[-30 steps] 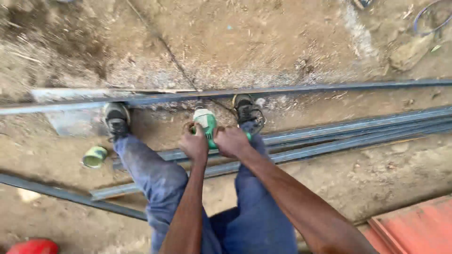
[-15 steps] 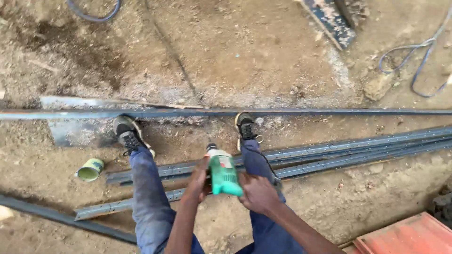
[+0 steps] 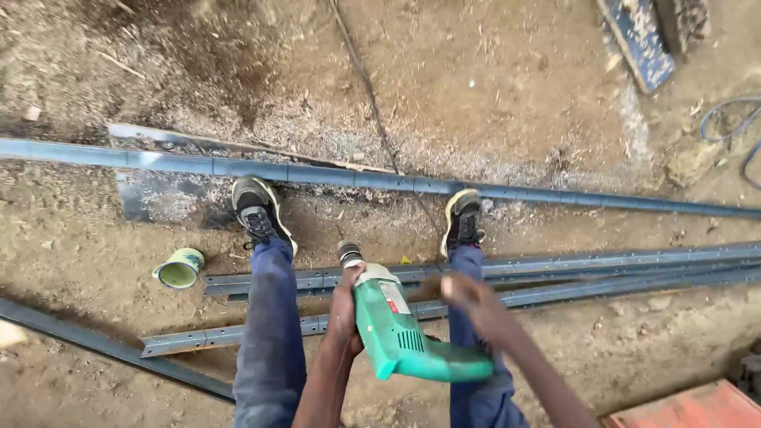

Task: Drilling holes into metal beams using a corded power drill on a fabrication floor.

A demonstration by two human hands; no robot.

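My left hand (image 3: pixel 345 311) is shut around the body of a green power drill (image 3: pixel 400 333). The drill's chuck points away from me, toward the ground between my two shoes. My right hand (image 3: pixel 469 295) is blurred, just right of the drill and a little above its handle, apparently off it. Whether its fingers are closed is unclear. Both shoes (image 3: pixel 258 210) rest against a long blue-grey steel bar (image 3: pixel 333 174) lying across the dirt. A bundle of slotted steel angle bars (image 3: pixel 571 269) lies under my legs.
A green and cream cup (image 3: pixel 181 268) lies on the dirt left of my left leg. A dark bar (image 3: pixel 95 342) slants at lower left. An orange-red sheet (image 3: pixel 690 408) is at bottom right. A thin cable (image 3: pixel 365 87), a blue plank (image 3: pixel 634 40) and a hose (image 3: pixel 733 127) lie beyond.
The drill has come down and closer to me, held lower between my legs. My right hand has shifted off the drill's rear to its right side.
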